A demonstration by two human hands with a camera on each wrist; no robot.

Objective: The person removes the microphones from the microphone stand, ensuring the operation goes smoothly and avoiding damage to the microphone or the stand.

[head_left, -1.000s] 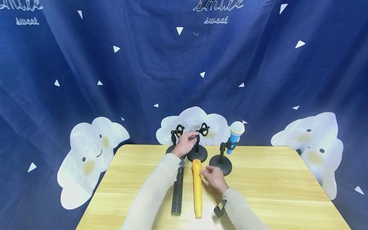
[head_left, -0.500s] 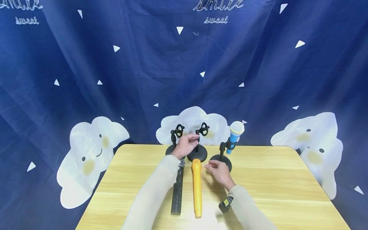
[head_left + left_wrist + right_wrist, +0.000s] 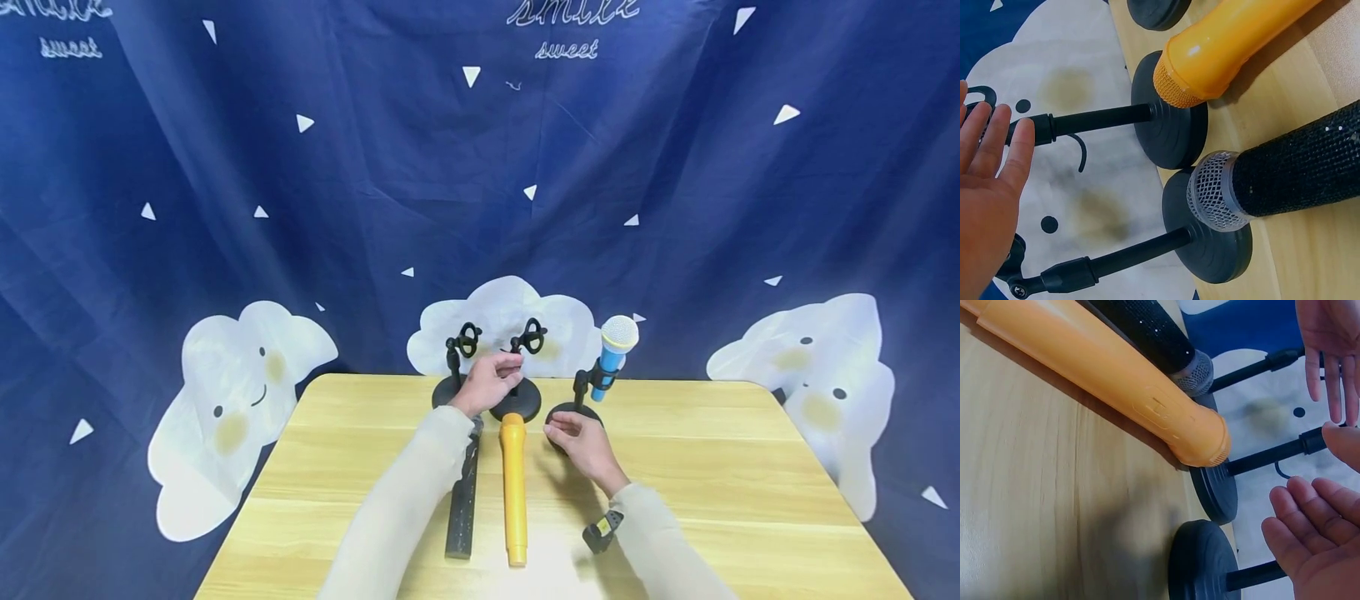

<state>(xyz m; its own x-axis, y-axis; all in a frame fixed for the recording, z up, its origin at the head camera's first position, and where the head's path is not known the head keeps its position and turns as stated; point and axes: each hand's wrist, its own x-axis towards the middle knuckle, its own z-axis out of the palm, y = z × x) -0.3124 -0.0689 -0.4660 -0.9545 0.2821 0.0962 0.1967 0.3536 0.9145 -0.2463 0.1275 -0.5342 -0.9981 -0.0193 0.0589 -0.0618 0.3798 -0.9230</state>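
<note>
In the head view my left hand [image 3: 487,383] is held out at the middle black microphone stand [image 3: 516,400], fingers straight beside its pole; whether they touch it is unclear. My right hand [image 3: 588,450] hovers before the right stand [image 3: 580,392], fingers loosely bent and thumb apart, holding nothing. That stand's clip carries a blue microphone [image 3: 611,354] with a white head, tilted up. A yellow microphone [image 3: 514,492] lies on the table, its head towards the middle stand. To its left lies a black glittery microphone [image 3: 1297,165] with a silver mesh head, partly behind my left sleeve in the head view.
The left black stand [image 3: 452,367] has a bare ring clip, like the middle one. All stands are on the far part of the wooden table [image 3: 712,500]. A blue curtain [image 3: 375,167] with white clouds hangs behind.
My right hand has moved right, from beside the yellow microphone to in front of the blue microphone's stand. My left hand has barely shifted. The microphones and stands have stayed in place.
</note>
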